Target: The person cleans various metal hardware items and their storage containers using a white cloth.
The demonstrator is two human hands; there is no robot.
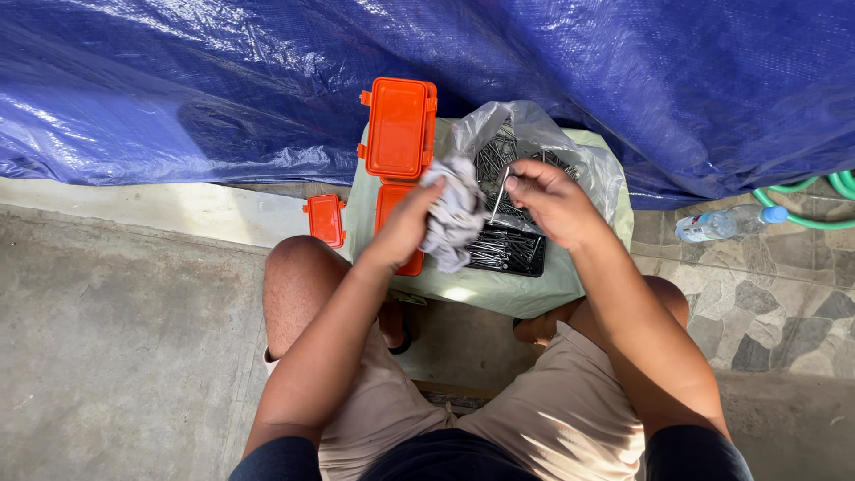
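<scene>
Left hand [403, 224] fingers clutch a grey rag [452, 212]; right hand [549, 198] fingers pinch 1 nail [499, 196] beside it.

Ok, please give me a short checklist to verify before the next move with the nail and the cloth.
1. Nail is pinched firmly in the right hand: ok.
2. Grey cloth is gripped in the left hand: ok.
3. Cloth touches the nail: cannot tell, they are very close.
4. Black tray of nails rests flat on the pale covered stand: ok.
5. Clear bag of nails stays open behind the hands: ok.
6. Orange case is open and within reach: ok, though its lower half is partly hidden by the left hand.
</scene>
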